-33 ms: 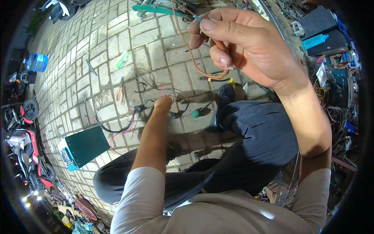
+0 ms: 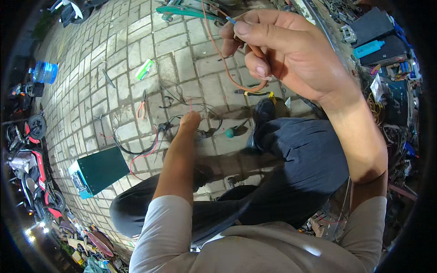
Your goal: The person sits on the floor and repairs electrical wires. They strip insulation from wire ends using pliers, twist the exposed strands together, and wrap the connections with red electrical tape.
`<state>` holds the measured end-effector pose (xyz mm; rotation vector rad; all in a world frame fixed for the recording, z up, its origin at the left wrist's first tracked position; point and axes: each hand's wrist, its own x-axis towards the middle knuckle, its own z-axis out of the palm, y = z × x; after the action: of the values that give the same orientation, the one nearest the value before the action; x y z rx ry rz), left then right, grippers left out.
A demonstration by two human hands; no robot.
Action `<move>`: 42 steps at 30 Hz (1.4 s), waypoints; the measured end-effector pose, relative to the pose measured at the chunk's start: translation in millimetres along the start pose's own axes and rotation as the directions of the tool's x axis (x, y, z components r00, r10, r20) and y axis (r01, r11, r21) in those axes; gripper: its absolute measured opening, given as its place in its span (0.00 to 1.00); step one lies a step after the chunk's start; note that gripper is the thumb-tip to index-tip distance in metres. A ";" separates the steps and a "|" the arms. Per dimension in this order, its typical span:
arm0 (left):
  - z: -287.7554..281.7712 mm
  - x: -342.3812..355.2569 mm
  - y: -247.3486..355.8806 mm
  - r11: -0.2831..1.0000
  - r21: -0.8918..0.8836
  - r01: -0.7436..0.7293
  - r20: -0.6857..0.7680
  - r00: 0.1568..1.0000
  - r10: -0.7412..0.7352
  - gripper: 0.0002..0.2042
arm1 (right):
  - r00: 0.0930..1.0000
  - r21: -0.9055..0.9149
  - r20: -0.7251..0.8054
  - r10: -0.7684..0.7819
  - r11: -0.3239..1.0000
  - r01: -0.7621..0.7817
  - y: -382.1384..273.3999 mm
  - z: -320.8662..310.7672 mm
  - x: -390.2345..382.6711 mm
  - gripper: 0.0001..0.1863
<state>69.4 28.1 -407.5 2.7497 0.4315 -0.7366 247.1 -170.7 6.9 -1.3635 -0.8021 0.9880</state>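
Observation:
My right hand [image 2: 287, 50], raised at the upper right, pinches a blue-tipped end of wire [image 2: 232, 21] between thumb and forefinger. An orange-brown cable [image 2: 221, 52] hangs in a loop below its fingers and runs up past the top edge. Down near the paving, my left hand [image 2: 190, 120] is closed, its fingertips mostly hidden. A thin red wire [image 2: 191, 105] sticks out from it. Black cables [image 2: 136, 150] curl on the ground around that hand. Orange-handled pliers [image 2: 141, 109] lie to its left, and a green ball-handled tool [image 2: 230, 132] to its right.
A dark green box [image 2: 103, 170] stands at the left. Yellow-and-black pliers [image 2: 255, 93] lie by my shoe [image 2: 264, 113]. Farther off are a green-white packet [image 2: 144, 69], a green metal frame [image 2: 189, 11] and a blue water jug [image 2: 45, 73]. Cluttered parts line the right side.

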 end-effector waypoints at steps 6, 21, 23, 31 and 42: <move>-106.5 -18.3 -47.1 0.870 0.221 -0.441 0.246 0.888 0.388 0.07 | 0.998 0.240 -0.041 -0.047 0.969 0.056 1.5 18.1 11.8 0.10; -351.4 -297.6 46.9 0.326 -0.777 -0.539 -0.600 0.791 -0.121 0.07 | 0.982 0.416 0.124 -0.142 0.906 0.078 -23.1 44.7 -7.9 0.14; -344.6 -293.5 53.3 0.048 -0.765 -0.642 -0.640 0.749 -0.170 0.07 | 0.969 0.417 0.188 -0.162 0.906 0.070 -24.4 47.0 -7.3 0.14; -326.4 -283.6 59.6 -0.271 -0.731 -0.626 -0.636 0.770 -0.063 0.10 | 0.969 0.343 0.241 -0.062 0.939 -0.026 -14.5 59.7 -4.0 0.15; -318.0 -290.9 65.3 -0.382 -0.697 -0.606 -0.684 0.722 0.104 0.09 | 0.999 0.187 0.029 0.032 0.982 -0.037 -12.6 91.8 18.4 0.14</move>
<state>-8.1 8.1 21.0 1.0416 -0.0489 0.3759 172.1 -115.9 24.4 -1.2075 -0.6879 1.0822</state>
